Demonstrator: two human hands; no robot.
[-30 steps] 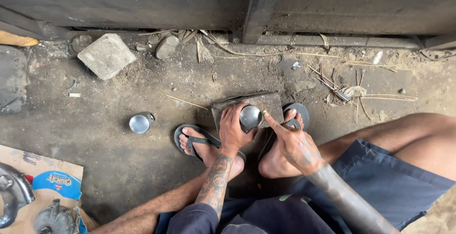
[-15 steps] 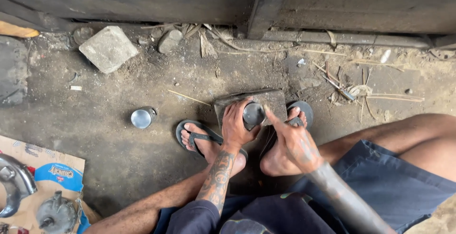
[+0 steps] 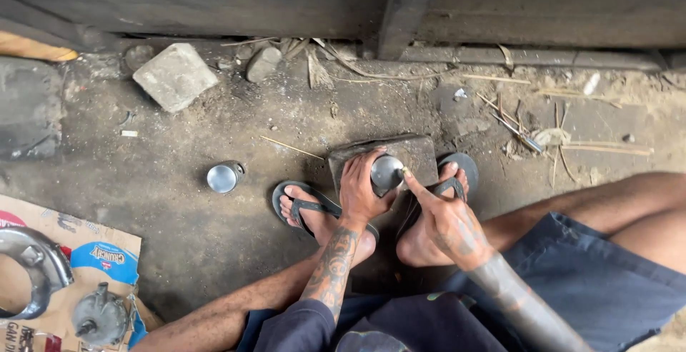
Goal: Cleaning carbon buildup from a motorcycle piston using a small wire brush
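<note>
Our left hand [image 3: 359, 193] is wrapped around a shiny round metal piece [image 3: 386, 171], pressing it onto the dark block [image 3: 414, 153] beneath. Our right hand [image 3: 444, 217] is loosely curled, forefinger stretched to the piece's right rim. A second metal cup [image 3: 224, 177] lies well left of the grip.

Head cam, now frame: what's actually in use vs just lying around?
In use: left hand gripping round shiny metal part, flat block under it, right hand touching its rim.

Lying about: second shiny metal part, stone, cardboard with grey castings.
</note>
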